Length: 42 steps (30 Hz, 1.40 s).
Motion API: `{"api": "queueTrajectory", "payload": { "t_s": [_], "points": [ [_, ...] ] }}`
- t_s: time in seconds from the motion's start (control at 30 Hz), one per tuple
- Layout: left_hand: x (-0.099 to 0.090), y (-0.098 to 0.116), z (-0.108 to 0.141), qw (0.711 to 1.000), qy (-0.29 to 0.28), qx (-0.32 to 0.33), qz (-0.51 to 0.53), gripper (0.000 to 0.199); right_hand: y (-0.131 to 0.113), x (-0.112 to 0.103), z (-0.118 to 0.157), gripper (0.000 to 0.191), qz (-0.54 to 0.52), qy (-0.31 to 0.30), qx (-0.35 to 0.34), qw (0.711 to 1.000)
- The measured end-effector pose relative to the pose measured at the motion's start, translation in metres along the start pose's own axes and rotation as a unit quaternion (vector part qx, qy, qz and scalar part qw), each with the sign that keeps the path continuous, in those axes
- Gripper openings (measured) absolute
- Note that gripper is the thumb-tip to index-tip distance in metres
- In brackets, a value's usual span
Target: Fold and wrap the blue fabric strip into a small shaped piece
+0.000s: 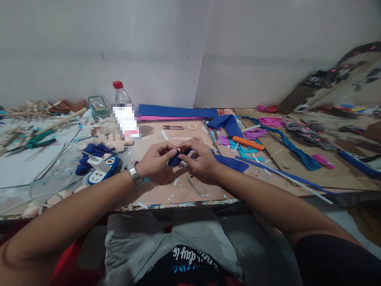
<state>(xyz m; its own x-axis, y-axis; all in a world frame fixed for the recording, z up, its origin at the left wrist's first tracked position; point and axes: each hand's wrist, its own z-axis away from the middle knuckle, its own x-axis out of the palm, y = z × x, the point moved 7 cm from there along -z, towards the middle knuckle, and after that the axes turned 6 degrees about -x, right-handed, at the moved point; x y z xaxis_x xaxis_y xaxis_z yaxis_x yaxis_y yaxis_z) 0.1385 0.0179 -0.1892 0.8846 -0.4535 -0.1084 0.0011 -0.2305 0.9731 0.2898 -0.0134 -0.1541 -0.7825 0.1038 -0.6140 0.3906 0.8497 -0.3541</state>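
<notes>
A small piece of dark blue fabric (174, 159) is held between both hands above the middle of the table. My left hand (155, 159) pinches its left side with thumb and fingers. Closed around its other side is my right hand (200, 157), whose fingers partly hide it. A longer blue strip (230, 163) lies just right of my right hand. Beyond the hands rest small dark snips (173, 128) and a pale ring-shaped roll (192, 126). White scraps are scattered on the table near the hands.
Left are a power strip (104, 171), green-handled pliers (40, 139) and a red-capped bottle (118, 89). An orange cutter (248, 143) lies among fabric scraps on the right, near a blue-and-white stick (285, 176). Another person's hand (374, 131) shows at the far right.
</notes>
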Motion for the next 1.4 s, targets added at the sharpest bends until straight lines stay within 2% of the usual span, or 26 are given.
{"api": "queueTrajectory", "payload": {
  "t_s": [0.23, 0.53, 0.7, 0.9, 1.2, 1.4],
  "points": [
    [0.001, 0.002, 0.000, 1.000, -0.014, 0.006, 0.001, 0.040, -0.001, 0.001, -0.001, 0.025, -0.002, 0.001, -0.007, 1.000],
    [-0.004, 0.001, -0.001, 0.997, 0.004, 0.012, -0.076, 0.040, 0.000, 0.001, -0.002, 0.014, 0.012, 0.007, -0.023, 1.000],
    [-0.004, 0.006, 0.001, 0.987, 0.022, 0.049, -0.154, 0.034, 0.002, 0.000, -0.001, 0.009, 0.023, 0.019, -0.030, 0.999],
    [0.000, 0.013, 0.004, 0.980, 0.022, 0.081, -0.182, 0.031, 0.005, 0.001, -0.001, 0.009, 0.025, 0.022, -0.017, 0.999],
    [-0.003, 0.004, 0.002, 0.990, 0.051, 0.015, -0.134, 0.035, 0.008, 0.002, -0.001, 0.010, 0.030, 0.023, -0.018, 0.999],
    [-0.001, 0.003, 0.001, 0.994, 0.034, 0.000, -0.106, 0.035, 0.008, 0.003, -0.002, 0.012, 0.031, 0.023, -0.025, 0.999]
  ]
}}
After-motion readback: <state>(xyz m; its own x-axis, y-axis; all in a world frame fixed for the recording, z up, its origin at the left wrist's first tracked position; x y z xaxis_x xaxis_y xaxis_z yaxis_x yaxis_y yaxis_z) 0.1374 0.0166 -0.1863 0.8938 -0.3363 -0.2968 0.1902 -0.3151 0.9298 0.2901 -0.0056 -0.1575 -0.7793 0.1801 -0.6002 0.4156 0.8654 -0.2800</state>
